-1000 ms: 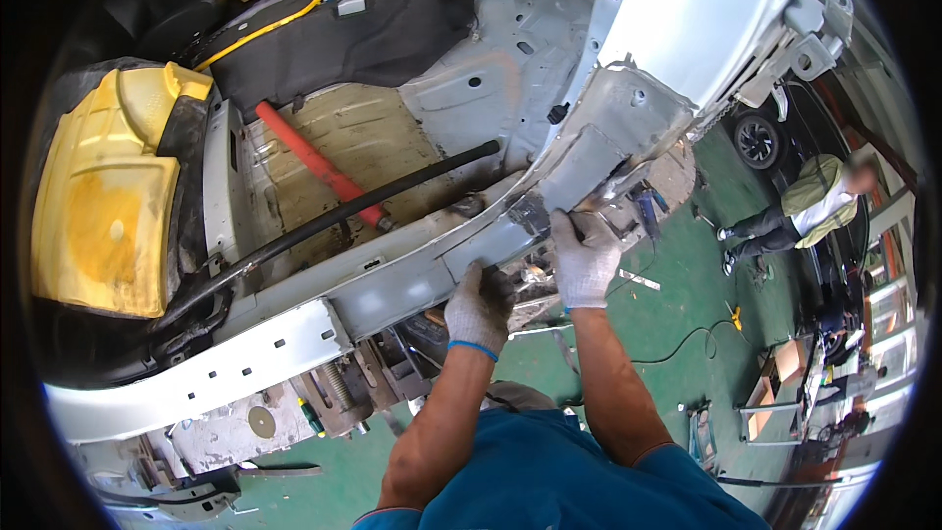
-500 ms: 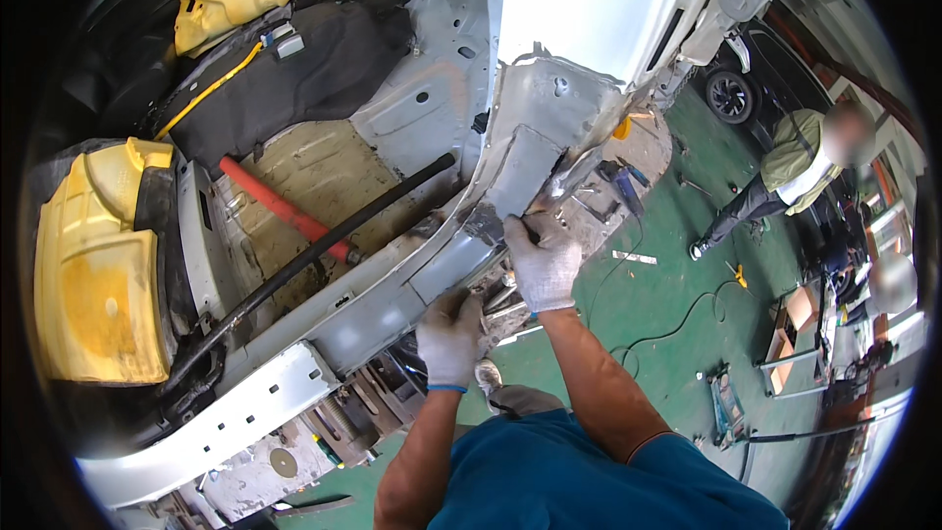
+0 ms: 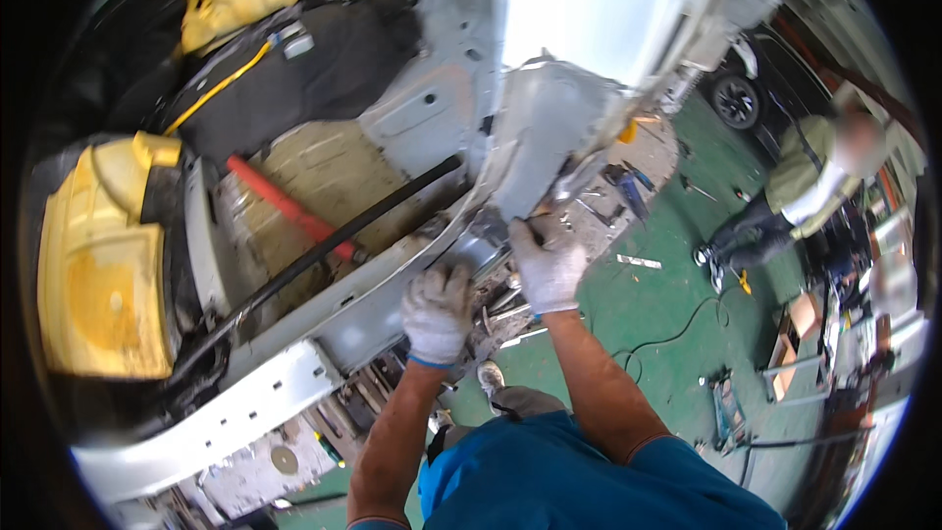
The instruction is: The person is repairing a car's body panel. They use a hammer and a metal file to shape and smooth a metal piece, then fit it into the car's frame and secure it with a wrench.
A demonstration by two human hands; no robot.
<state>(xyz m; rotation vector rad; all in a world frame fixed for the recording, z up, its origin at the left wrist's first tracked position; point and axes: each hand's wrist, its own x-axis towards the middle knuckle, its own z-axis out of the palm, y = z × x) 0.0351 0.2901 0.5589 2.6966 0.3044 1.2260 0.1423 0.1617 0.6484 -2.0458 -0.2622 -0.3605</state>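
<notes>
A bare grey car door sill (image 3: 368,329) curves up into the pillar base (image 3: 554,103), with a dark, scuffed patch (image 3: 488,226) at the bend. My left hand (image 3: 438,316), in a whitish work glove, lies over the sill with its fingers stretched onto the top; nothing shows in it. To its right, my gloved right hand (image 3: 548,265) is closed at the outer edge of the sill beside the dark patch. Its fingertips are partly hidden, but they appear curled round that edge.
Inside the car body lie a black bar (image 3: 324,245) and a red tube (image 3: 285,201). Yellow foam (image 3: 103,275) sits at the left. A tool-strewn bench (image 3: 643,152) runs beyond the sill. A cable (image 3: 677,336) crosses the green floor; a person (image 3: 810,177) stands at the right.
My left hand has moved up and slightly left, from the sill's outer side onto its top, and its fingers have straightened. My right hand stays at the edge. The person has shifted slightly.
</notes>
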